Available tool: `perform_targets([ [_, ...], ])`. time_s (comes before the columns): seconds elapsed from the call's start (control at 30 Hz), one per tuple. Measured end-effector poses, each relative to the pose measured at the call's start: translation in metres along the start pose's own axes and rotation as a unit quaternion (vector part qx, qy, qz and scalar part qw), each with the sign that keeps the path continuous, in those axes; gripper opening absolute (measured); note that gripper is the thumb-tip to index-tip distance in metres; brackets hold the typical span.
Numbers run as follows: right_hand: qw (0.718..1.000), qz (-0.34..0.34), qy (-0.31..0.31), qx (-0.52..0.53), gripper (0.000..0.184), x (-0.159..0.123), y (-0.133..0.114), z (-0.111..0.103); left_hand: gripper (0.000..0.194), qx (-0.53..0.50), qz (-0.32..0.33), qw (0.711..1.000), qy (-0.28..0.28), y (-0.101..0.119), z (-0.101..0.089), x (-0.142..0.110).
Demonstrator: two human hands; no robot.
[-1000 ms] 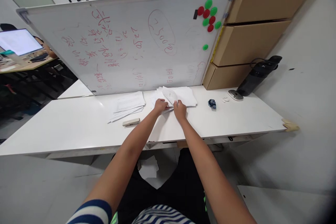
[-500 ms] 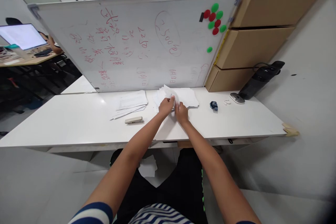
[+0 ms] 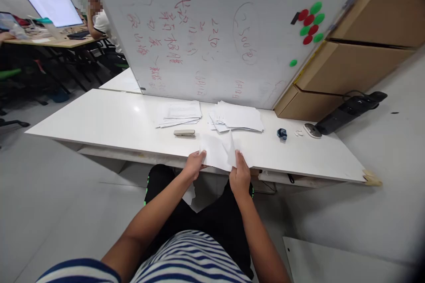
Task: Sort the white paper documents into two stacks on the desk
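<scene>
Some white paper sheets (image 3: 215, 152) are held between my two hands at the front edge of the desk, one sheet's corner lifted and curling. My left hand (image 3: 195, 164) pinches the left side, thumb on top. My right hand (image 3: 240, 172) grips the right side, its fingers closed along the edge. Just beyond lies a fanned stack of paper (image 3: 242, 117), and left of it a second paper stack (image 3: 182, 112) with print on its top sheet. A beige stapler (image 3: 184, 133) rests left of the held sheets. How many sheets I hold cannot be made out.
A whiteboard (image 3: 212, 44) with red writing and round magnets stands behind the white desk (image 3: 116, 117). Cardboard boxes (image 3: 368, 66), a black bottle (image 3: 352, 112), a mouse (image 3: 312, 130) and a small dark-blue object (image 3: 282, 134) are at the right. A person (image 3: 98, 22) sits at another desk far left.
My hands have come back from the right-hand stack toward the desk's front edge, bringing sheets with them and moving farther apart. The view has shifted, bringing the seated person into sight.
</scene>
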State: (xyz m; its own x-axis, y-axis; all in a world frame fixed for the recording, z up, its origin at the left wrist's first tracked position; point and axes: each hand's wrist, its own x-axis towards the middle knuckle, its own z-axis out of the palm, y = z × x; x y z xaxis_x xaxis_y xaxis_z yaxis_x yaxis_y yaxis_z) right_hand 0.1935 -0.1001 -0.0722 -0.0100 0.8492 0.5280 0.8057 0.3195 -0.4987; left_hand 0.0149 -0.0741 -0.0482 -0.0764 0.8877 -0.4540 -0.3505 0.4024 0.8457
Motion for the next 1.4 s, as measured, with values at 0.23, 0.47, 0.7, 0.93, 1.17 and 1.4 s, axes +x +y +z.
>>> perform_targets([
  [0.23, 0.973, -0.084, -0.208, -0.056, 0.056, -0.002, -0.041, 0.015, 0.050, -0.055, -0.009, 0.995, -0.084, 0.008, 0.005, -0.021],
  [0.47, 0.961, -0.130, -0.235, 0.067, 0.044, 0.096, -0.008, 0.008, 0.036, 0.077, 0.012, 0.996, -0.052, 0.022, -0.014, 0.019],
  [0.7, 0.966, -0.111, -0.186, -0.143, 0.047, 0.194, 0.048, 0.034, 0.015, 0.122, 0.075, 0.989, 0.022, 0.005, -0.018, 0.039],
  [0.93, 0.959, -0.128, -0.174, -0.185, 0.027, 0.193, 0.057, 0.043, 0.016, 0.125, 0.077, 0.989, 0.014, 0.006, -0.019, 0.039],
  [1.17, 0.980, -0.117, -0.040, -0.153, 0.039, 0.162, 0.013, 0.009, 0.023, 0.077, 0.011, 0.997, -0.006, 0.012, -0.017, 0.036],
  [1.4, 0.971, -0.166, -0.157, -0.065, 0.034, 0.038, -0.071, 0.035, 0.050, -0.008, -0.073, 0.990, -0.123, 0.039, -0.019, 0.033],
])
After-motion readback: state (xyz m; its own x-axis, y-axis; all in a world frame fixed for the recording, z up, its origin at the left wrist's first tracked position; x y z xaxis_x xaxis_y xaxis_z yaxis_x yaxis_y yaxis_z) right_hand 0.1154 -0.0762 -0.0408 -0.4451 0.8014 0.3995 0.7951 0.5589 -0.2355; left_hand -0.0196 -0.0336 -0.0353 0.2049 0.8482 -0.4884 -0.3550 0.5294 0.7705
